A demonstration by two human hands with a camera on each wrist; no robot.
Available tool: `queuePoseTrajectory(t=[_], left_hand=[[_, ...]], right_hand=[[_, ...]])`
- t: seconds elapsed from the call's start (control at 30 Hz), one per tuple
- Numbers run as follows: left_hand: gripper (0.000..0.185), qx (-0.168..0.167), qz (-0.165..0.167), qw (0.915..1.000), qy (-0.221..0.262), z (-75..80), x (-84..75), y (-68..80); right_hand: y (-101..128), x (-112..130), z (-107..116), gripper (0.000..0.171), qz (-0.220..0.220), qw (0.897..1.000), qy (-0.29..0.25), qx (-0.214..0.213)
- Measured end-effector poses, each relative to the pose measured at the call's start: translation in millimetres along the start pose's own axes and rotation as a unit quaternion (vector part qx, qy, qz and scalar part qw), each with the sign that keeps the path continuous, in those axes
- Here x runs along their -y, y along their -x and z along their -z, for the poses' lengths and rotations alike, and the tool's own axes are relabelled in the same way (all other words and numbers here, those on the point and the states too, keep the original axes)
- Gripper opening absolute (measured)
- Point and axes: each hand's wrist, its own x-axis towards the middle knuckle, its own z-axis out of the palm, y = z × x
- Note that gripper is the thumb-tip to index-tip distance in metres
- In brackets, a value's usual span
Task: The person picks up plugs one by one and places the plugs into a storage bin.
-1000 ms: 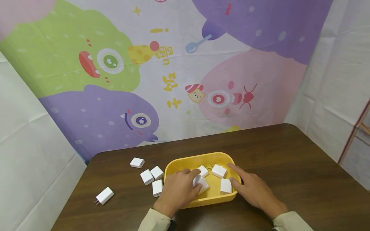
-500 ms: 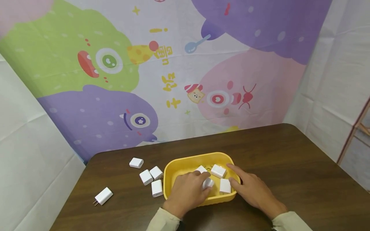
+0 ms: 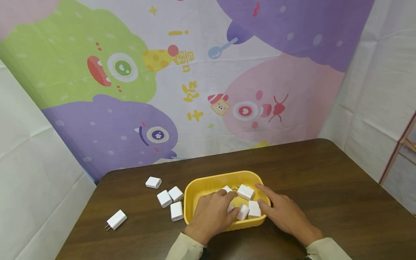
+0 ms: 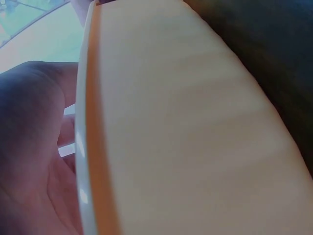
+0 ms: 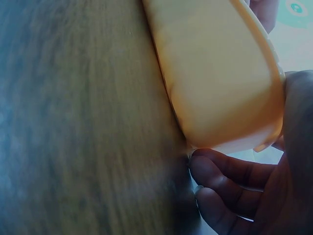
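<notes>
A yellow plastic bin [image 3: 208, 182] stands on the table with several white phone chargers inside, among them one charger [image 3: 246, 192] near the far wall and another charger [image 3: 255, 209] at the right. My left hand [image 3: 211, 213] reaches over the bin's near side, fingers bent loosely down, with a charger [image 3: 243, 212] just beyond its thumb tip. A further charger shows partly between thumb and index finger. My right hand [image 3: 287, 213] holds the bin's right end, thumb and index finger over the rim. In the right wrist view, other fingers [image 5: 230, 181] curl low against the outside wall.
Left of the bin, a cluster of chargers [image 3: 176, 211] lies close to its wall. One charger [image 3: 153, 182] sits farther back, and one charger [image 3: 117, 219] with its prongs showing lies at far left. A cartoon-printed cloth [image 3: 195, 137] hangs behind the dark wooden table [image 3: 308, 173].
My left hand has moved right inside the bin and let go of a charger, which now lies beside the rightmost one. My right hand stays at the bin's right end.
</notes>
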Motion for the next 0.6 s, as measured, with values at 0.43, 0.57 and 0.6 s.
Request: queuePoseTrajectory(t=[0.43, 0.57, 0.6], left_hand=[[0.024, -0.028, 0.027, 0.9991, 0.014, 8.7, 12.6, 5.0], [0.021, -0.046, 0.042, 0.9976, 0.031, 12.7, 19.7, 8.3], [0.02, -0.049, 0.045, 0.9974, 0.029, 13.5, 21.2, 9.2]], right_hand=[[-1.3, 1.3, -0.7, 0.051, -0.014, 1.0, 0.004, 0.01], [-1.2, 0.5, -1.9, 0.051, -0.017, 1.0, 0.0, 0.008], [-1.1, 0.3, -2.0, 0.051, -0.017, 1.0, -0.001, 0.008]])
